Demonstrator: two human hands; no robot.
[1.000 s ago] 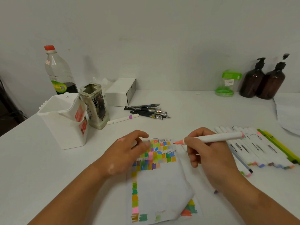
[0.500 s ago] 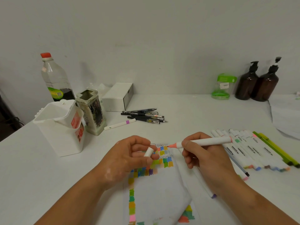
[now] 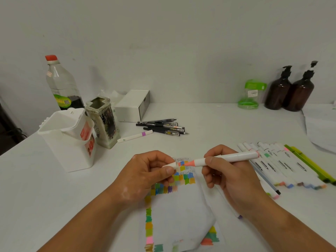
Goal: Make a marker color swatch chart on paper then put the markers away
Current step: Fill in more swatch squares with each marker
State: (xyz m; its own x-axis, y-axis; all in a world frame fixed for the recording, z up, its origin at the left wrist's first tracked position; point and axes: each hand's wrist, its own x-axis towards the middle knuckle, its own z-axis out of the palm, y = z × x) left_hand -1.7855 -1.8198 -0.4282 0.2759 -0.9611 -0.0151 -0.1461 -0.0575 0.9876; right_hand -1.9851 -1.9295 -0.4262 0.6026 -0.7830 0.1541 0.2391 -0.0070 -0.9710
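My right hand [image 3: 231, 180] grips a white marker [image 3: 229, 158] with a salmon-pink tip pointing left. My left hand [image 3: 145, 174] pinches its white cap [image 3: 171, 165], whose mouth sits just at the tip. Both hover over the swatch paper [image 3: 180, 211], which carries rows of coloured squares at its top and down its left edge; a white sheet covers its middle. A row of several white markers [image 3: 280, 166] lies on the table to the right, with two green pens [image 3: 311, 164] beside them.
A white plastic holder [image 3: 67, 140] and a decorated pen pot [image 3: 103, 122] stand at left, before a clear bottle [image 3: 61, 84]. A lone white marker [image 3: 135, 136] and black pens [image 3: 163, 127] lie mid-table near a white box [image 3: 132, 105]. Two brown pump bottles [image 3: 291, 90] stand back right.
My left hand lifted off the paper with the cap and brought it to the marker's tip. My right hand kept the marker level and shifted slightly toward the cap.
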